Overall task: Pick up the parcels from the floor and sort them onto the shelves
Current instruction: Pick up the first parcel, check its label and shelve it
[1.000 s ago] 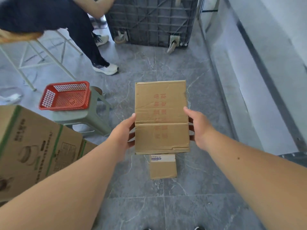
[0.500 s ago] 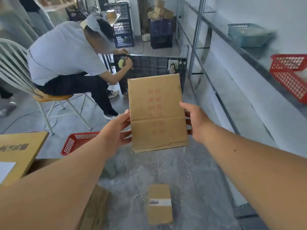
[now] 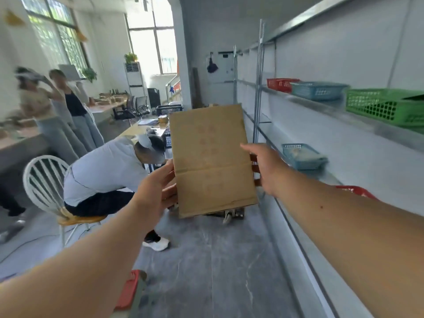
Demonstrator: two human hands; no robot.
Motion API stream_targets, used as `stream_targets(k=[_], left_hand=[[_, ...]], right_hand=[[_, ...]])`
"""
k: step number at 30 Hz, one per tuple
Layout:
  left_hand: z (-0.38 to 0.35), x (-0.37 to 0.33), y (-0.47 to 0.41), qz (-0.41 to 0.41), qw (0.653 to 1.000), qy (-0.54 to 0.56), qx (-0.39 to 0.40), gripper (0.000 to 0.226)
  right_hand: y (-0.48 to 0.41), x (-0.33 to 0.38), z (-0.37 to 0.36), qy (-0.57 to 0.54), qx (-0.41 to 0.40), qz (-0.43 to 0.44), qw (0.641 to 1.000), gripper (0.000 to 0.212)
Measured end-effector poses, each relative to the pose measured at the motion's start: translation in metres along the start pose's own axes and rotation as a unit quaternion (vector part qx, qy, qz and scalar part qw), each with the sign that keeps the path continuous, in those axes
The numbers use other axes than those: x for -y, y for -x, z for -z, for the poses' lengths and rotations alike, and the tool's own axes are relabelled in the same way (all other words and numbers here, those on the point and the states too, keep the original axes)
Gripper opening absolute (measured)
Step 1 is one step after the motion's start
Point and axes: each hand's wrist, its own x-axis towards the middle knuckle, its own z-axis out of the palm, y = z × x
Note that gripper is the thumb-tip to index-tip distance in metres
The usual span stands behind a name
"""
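Observation:
A flat brown cardboard parcel (image 3: pixel 212 160) with faint red print is held up at chest height, in the middle of the view. My left hand (image 3: pixel 158 191) grips its left edge and my right hand (image 3: pixel 263 168) grips its right edge. The metal shelves (image 3: pixel 358 115) run along the right wall, level with the parcel and to its right. On the shelves stand a green basket (image 3: pixel 385 106), a blue basket (image 3: pixel 319 90), a red basket (image 3: pixel 281 84) and a lower blue basket (image 3: pixel 302 156).
A person (image 3: pixel 107 171) sits bent forward on a white chair (image 3: pixel 46 191) just left of the parcel. Two more people (image 3: pixel 57 111) stand at the far left by a table. A red basket (image 3: pixel 128 292) sits low on the floor side. Grey tiled floor (image 3: pixel 218 260) stretches ahead.
My view has swung up from the floor to the room and shelves. The parcel has risen with both hands on it. The small parcel on the floor has dropped out of sight.

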Motion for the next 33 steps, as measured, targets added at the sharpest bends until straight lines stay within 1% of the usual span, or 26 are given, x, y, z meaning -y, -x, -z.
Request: stream_targets(k=[2, 3, 6, 9, 11, 15, 17, 19, 25, 28, 31, 33], left_hand=[[-0.007, -0.036, 0.004, -0.017, 1.000, -0.001, 0.001, 0.027], [-0.010, -0.054, 0.006, -0.021, 1.000, 0.002, 0.004, 0.027], [-0.015, -0.102, 0.016, -0.033, 0.999, 0.001, 0.010, 0.035], [-0.020, -0.144, 0.024, -0.087, 0.996, -0.009, 0.015, 0.027], [-0.026, -0.168, 0.032, -0.108, 0.994, -0.002, 0.008, 0.027], [-0.031, -0.209, 0.049, -0.140, 0.990, -0.002, 0.014, 0.026], [-0.032, -0.226, 0.055, -0.155, 0.988, 0.002, 0.011, 0.025], [-0.032, -0.241, 0.060, -0.167, 0.986, 0.011, 0.014, 0.026], [-0.031, -0.288, 0.079, -0.211, 0.976, 0.016, 0.041, 0.034], [-0.029, -0.308, 0.092, -0.231, 0.972, 0.011, 0.048, 0.037], [-0.029, -0.326, 0.105, -0.239, 0.970, 0.011, 0.044, 0.036], [-0.029, -0.335, 0.116, -0.241, 0.969, 0.014, 0.047, 0.036]], right_hand=[[0.004, 0.037, -0.001, 0.015, 0.008, 0.028, 0.999, 0.021], [0.006, 0.054, -0.001, 0.018, 0.014, 0.041, 0.999, 0.014], [0.015, 0.102, -0.004, 0.019, 0.025, 0.082, 0.996, 0.014], [0.023, 0.144, -0.009, 0.025, 0.025, 0.117, 0.992, 0.013], [0.028, 0.170, -0.013, 0.028, 0.022, 0.131, 0.991, 0.010], [0.041, 0.211, -0.018, 0.018, 0.034, 0.155, 0.987, 0.016], [0.047, 0.229, -0.020, 0.014, 0.039, 0.168, 0.985, 0.015], [0.054, 0.243, -0.022, 0.011, 0.042, 0.183, 0.982, 0.009], [0.078, 0.281, -0.025, -0.014, 0.044, 0.211, 0.976, 0.009], [0.092, 0.300, -0.026, -0.024, 0.040, 0.226, 0.973, 0.017], [0.105, 0.318, -0.026, -0.019, 0.048, 0.241, 0.969, 0.010], [0.113, 0.326, -0.026, -0.014, 0.050, 0.244, 0.968, 0.010]])
